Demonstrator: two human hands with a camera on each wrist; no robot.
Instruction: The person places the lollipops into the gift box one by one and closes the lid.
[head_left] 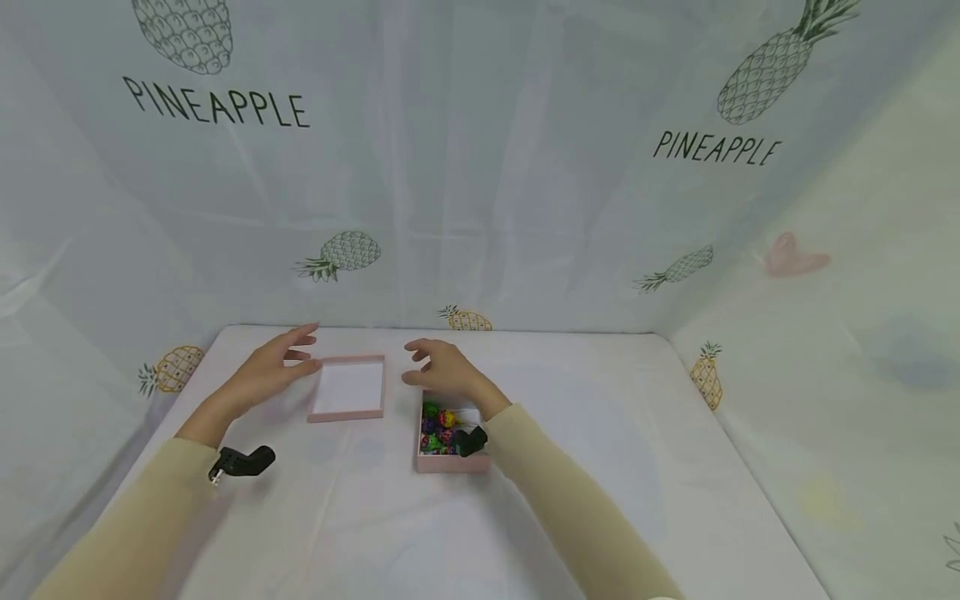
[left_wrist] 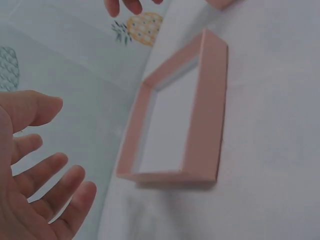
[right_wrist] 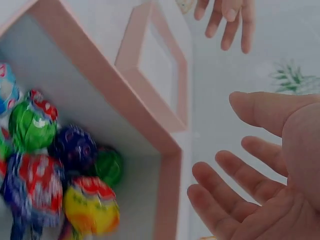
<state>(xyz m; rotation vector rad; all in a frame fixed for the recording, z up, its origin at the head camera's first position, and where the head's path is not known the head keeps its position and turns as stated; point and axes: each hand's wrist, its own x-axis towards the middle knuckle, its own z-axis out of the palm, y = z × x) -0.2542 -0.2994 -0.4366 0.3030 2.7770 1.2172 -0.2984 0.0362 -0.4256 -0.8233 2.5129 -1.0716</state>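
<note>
A pink box lid (head_left: 347, 414) with a white inside lies hollow side up on the table. My left hand (head_left: 272, 367) hovers by its left edge, fingers spread and holding nothing; the left wrist view shows a gap between the fingers (left_wrist: 75, 187) and the lid (left_wrist: 206, 120). To the right stands a pink open box (head_left: 452, 467) holding several wrapped lollipops (right_wrist: 92, 206) in green, blue, red and yellow. Above the far end of that box is my right hand (head_left: 446, 368), its fingers loosely bent and nothing in them. Part of the box is hidden beneath the right wrist.
A white cloth covers the table (head_left: 570, 467). Behind it hangs a curtain (head_left: 510, 183) printed with pineapples, and another cloth side (head_left: 847, 350) rises at the right. Black camera mounts (head_left: 243, 461) sit on both wrists.
</note>
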